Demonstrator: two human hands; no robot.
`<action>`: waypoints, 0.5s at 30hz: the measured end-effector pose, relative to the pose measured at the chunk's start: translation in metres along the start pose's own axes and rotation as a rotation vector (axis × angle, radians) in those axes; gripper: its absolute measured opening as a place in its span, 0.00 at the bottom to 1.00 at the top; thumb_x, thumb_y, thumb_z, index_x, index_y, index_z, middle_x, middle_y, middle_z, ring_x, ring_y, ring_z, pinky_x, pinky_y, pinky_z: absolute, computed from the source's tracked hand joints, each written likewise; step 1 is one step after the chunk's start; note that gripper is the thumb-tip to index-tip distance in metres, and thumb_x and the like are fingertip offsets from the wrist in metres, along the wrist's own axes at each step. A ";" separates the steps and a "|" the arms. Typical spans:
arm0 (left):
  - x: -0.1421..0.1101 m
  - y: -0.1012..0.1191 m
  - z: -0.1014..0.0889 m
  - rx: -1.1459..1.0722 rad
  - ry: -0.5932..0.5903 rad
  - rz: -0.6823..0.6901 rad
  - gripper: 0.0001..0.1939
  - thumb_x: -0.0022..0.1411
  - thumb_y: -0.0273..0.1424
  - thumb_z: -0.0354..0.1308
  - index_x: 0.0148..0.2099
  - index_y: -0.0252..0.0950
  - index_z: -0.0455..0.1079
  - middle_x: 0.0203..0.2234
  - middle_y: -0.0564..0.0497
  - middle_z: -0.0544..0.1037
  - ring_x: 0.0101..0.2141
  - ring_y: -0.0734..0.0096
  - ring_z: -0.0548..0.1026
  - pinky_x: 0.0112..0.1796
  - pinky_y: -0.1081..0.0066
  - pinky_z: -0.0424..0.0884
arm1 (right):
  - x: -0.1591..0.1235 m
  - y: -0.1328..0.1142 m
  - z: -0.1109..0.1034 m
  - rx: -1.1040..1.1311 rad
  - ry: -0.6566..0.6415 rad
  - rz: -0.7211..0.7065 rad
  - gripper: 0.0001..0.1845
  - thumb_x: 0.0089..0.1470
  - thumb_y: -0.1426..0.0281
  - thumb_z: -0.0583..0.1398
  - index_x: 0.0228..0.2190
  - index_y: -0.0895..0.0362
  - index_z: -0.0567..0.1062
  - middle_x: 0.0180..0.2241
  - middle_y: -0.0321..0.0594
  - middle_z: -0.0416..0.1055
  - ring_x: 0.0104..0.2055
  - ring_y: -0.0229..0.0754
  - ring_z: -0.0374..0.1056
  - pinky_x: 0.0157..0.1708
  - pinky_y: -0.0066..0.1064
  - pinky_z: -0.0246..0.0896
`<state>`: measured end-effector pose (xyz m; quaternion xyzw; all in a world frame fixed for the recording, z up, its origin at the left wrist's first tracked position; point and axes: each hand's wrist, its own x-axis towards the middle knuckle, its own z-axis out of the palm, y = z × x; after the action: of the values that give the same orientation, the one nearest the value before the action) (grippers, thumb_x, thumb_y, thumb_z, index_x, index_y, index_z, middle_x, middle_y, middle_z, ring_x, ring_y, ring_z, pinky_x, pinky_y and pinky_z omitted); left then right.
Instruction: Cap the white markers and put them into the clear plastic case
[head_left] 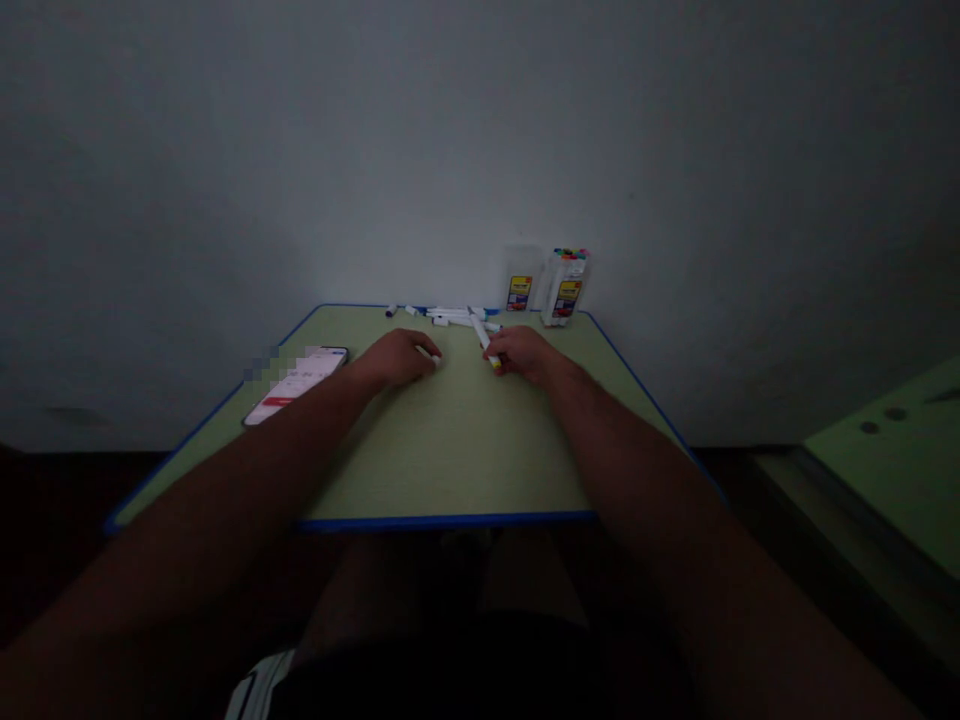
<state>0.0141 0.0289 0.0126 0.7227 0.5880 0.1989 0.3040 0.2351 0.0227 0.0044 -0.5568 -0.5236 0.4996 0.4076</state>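
My right hand [521, 352] is closed round a white marker [481, 332] with a yellow end. The marker slants up and to the left, its narrow greyish tip pointing at the wall. My left hand [400, 358] rests low over the table with fingers curled, and a small white piece that looks like a marker cap [436, 360] shows at its fingertips. Behind both hands lie several white markers [454, 314] in a loose row, with a dark-ended cap [391, 311] and a white cap [412, 311] to their left.
A clear marker case [520, 290] stands at the table's back edge by the wall. Right of it is a second case [565, 290] full of coloured markers. A lit phone [296, 388] lies at the left. The pale table [450, 450] has a blue rim.
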 end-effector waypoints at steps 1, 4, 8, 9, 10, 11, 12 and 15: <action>-0.004 0.001 0.001 -0.161 0.007 -0.050 0.08 0.51 0.23 0.62 0.36 0.36 0.76 0.19 0.53 0.75 0.22 0.69 0.72 0.28 0.70 0.68 | 0.001 0.001 0.001 0.002 -0.013 -0.004 0.09 0.41 0.84 0.62 0.18 0.60 0.70 0.16 0.31 0.62 0.20 0.32 0.59 0.18 0.24 0.63; -0.014 0.007 0.002 -0.510 0.006 -0.147 0.05 0.53 0.20 0.61 0.31 0.34 0.72 0.21 0.51 0.76 0.20 0.74 0.70 0.24 0.73 0.66 | 0.003 0.004 0.003 0.011 -0.037 -0.002 0.08 0.40 0.82 0.62 0.19 0.60 0.70 0.16 0.30 0.62 0.20 0.32 0.59 0.18 0.24 0.63; -0.019 0.012 0.000 -0.695 0.012 -0.184 0.07 0.56 0.21 0.62 0.27 0.33 0.70 0.22 0.50 0.76 0.21 0.76 0.70 0.24 0.74 0.68 | -0.001 0.002 0.008 0.015 -0.032 0.014 0.08 0.40 0.83 0.63 0.20 0.60 0.70 0.17 0.31 0.63 0.20 0.33 0.60 0.19 0.24 0.64; -0.019 0.012 0.000 -0.714 0.022 -0.193 0.08 0.57 0.21 0.62 0.27 0.33 0.70 0.22 0.50 0.75 0.21 0.76 0.71 0.24 0.73 0.69 | -0.002 0.001 0.010 0.010 -0.034 0.013 0.08 0.41 0.83 0.62 0.20 0.60 0.70 0.17 0.32 0.63 0.20 0.33 0.60 0.19 0.25 0.64; -0.019 0.011 0.001 -0.725 0.027 -0.200 0.08 0.57 0.20 0.62 0.27 0.33 0.70 0.21 0.50 0.75 0.21 0.75 0.71 0.25 0.73 0.70 | -0.004 0.000 0.011 0.005 -0.037 0.010 0.08 0.41 0.83 0.62 0.19 0.60 0.70 0.17 0.32 0.63 0.20 0.33 0.59 0.19 0.25 0.64; -0.018 0.011 0.001 -0.731 0.029 -0.207 0.08 0.57 0.20 0.62 0.27 0.33 0.70 0.21 0.50 0.75 0.21 0.75 0.71 0.26 0.72 0.71 | -0.006 0.000 0.012 -0.001 -0.039 0.007 0.08 0.41 0.83 0.62 0.19 0.60 0.70 0.17 0.32 0.63 0.20 0.33 0.59 0.18 0.25 0.64; -0.017 0.010 0.002 -0.737 0.027 -0.208 0.08 0.57 0.20 0.62 0.27 0.33 0.70 0.22 0.50 0.75 0.21 0.74 0.72 0.28 0.71 0.72 | -0.008 -0.001 0.013 -0.003 -0.041 0.006 0.08 0.42 0.83 0.62 0.19 0.60 0.70 0.17 0.33 0.63 0.20 0.33 0.59 0.19 0.26 0.64; -0.016 0.009 0.004 -0.771 0.016 -0.196 0.07 0.56 0.19 0.63 0.28 0.33 0.70 0.23 0.48 0.77 0.23 0.72 0.74 0.31 0.68 0.74 | -0.010 -0.001 0.013 0.001 -0.031 0.015 0.08 0.42 0.83 0.62 0.20 0.60 0.71 0.19 0.34 0.65 0.20 0.34 0.60 0.19 0.26 0.64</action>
<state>0.0192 0.0113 0.0169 0.4944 0.5388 0.3806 0.5660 0.2222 0.0122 0.0048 -0.5529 -0.5251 0.5116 0.3961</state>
